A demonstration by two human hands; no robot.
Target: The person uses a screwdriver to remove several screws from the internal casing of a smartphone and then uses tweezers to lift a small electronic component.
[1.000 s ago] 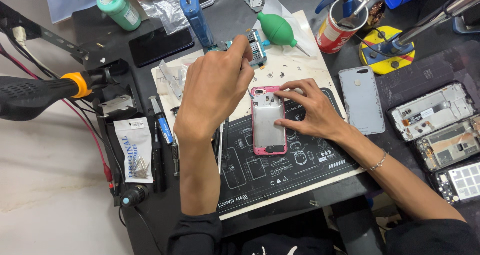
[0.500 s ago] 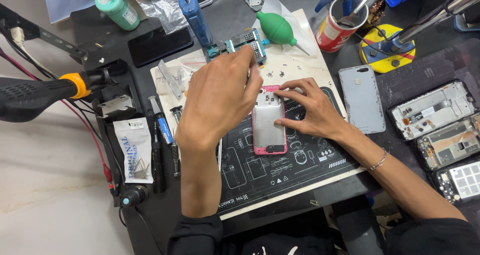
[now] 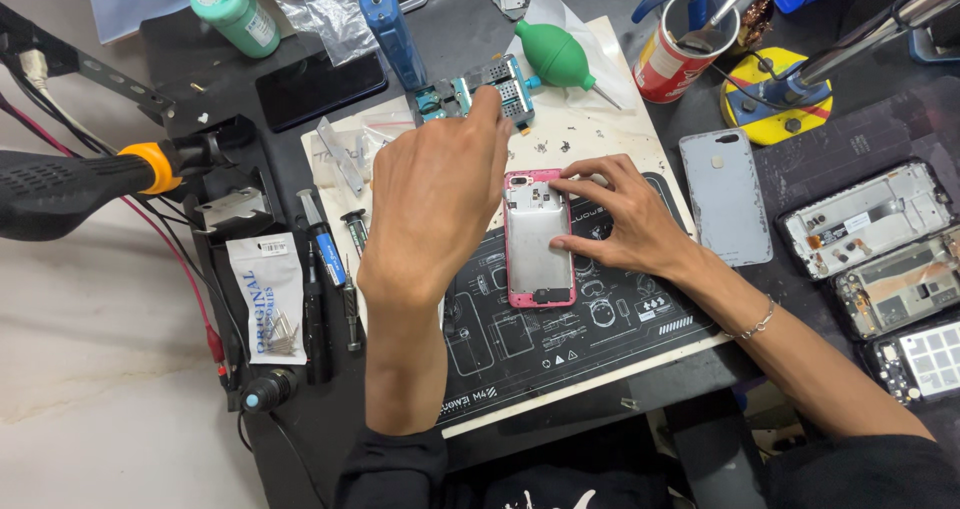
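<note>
Steadying the pink phone frame [image 3: 538,239] mid-mat, the right hand [image 3: 620,219] lies flat with fingers spread on its upper edge. Keep that pressure even. The left hand [image 3: 435,194] reaches toward the circuit board [image 3: 475,97] near the mat's [image 3: 560,369] far edge; its grasp cannot be told. Grey plate inside, pink rim.

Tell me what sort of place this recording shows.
Most likely a phone repair bench. An opened pink phone lies on a printed black work mat under the right hand, the left hand reaches to a small circuit board, and stripped phone frames lie alongside.
</note>
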